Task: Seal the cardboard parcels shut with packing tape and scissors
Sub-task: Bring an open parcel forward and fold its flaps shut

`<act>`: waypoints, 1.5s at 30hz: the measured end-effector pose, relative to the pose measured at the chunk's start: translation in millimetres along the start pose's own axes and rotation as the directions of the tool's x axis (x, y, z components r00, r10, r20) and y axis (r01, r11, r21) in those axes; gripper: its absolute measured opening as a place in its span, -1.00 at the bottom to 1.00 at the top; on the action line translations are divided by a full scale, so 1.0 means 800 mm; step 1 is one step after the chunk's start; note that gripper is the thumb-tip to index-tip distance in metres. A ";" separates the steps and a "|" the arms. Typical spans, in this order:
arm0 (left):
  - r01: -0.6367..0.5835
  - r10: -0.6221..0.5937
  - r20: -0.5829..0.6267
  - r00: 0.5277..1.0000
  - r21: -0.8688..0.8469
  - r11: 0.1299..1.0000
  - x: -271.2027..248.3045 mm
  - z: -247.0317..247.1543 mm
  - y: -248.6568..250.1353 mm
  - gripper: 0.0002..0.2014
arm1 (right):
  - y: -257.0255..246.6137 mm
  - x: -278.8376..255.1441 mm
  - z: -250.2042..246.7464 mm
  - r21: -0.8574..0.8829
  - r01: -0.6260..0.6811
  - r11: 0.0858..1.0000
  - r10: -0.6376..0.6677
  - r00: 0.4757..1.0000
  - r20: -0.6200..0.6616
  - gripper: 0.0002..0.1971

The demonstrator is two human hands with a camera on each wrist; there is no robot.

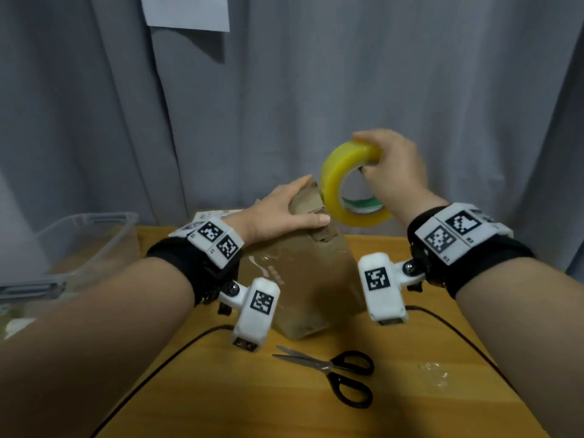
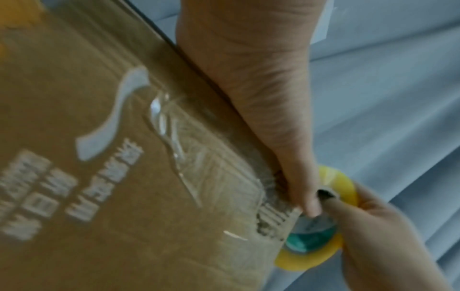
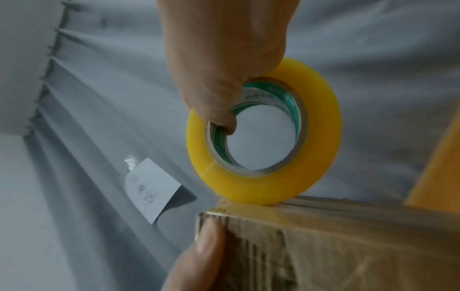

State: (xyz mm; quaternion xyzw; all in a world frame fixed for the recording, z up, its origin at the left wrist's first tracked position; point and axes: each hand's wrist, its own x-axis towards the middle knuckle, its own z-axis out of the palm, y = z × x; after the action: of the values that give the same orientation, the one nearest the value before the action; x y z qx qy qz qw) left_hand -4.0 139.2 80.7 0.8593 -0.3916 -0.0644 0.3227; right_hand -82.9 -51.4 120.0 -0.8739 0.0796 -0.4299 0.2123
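Plastic bin (image 1: 91,235): a clear tub is seen at the left edge of the head view, standing on the counter (image 1: 410,406).
Left hand (image 1: 284,210): it is laid over the upper end of the cardboard parcel (image 1: 303,279), left of centre in the head view; the fingers are stretched out straight along the far upper edge and the thumb is pressed flat across the near face. In the left wrist view the same hand (image 2: 261,98) is shown lying along the parcel's edge.
Cardboard parcel: it is stood on end at the centre of the counter, tilted, with white print and a strip of clear tape on its near face.
Scissors (image 1: 335,371): black-handled, they are laid on the counter in the lower centre of the frame, in front of the parcel, untouched, with the blades slightly parted.
Tape roll (image 1: 344,184): the yellow roll is held upright just right of the parcel's top; in the right wrist view its rim (image 3: 248,189) is seen touching the parcel's upper edge.
Right hand (image 1: 395,172): the roll is gripped at its top, the fingers curled through the core.
Curtain (image 1: 442,90): grey folds are seen behind everything.
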 end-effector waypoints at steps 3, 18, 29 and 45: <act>-0.011 -0.001 -0.053 0.999 -0.222 0.975 -0.018 -0.002 -0.016 -0.09 | -0.039 0.011 -0.001 -0.084 0.131 0.988 -0.124 0.989 0.084 -0.49; 0.149 -0.215 -0.083 0.973 -0.486 0.861 -0.069 -0.027 -0.106 -0.40 | -0.126 0.010 0.064 -0.294 0.602 0.742 -0.458 0.776 0.433 -0.46; 0.126 -0.137 -0.087 0.987 -0.122 0.984 -0.074 -0.003 -0.121 -0.50 | -0.037 0.001 0.039 -0.277 0.359 0.891 -0.188 0.849 0.494 -0.34; 0.082 -0.145 0.026 0.989 0.722 0.687 -0.050 0.027 -0.057 0.13 | -0.006 -0.074 0.086 0.250 -0.253 0.934 0.188 0.948 0.259 -0.31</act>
State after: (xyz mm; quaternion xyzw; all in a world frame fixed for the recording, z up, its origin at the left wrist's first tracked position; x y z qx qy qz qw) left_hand -10.9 179.0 30.3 0.9362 -0.3441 0.0392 -0.0594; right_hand -66.1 -7.5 42.3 -0.8643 0.0909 -0.3057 0.3889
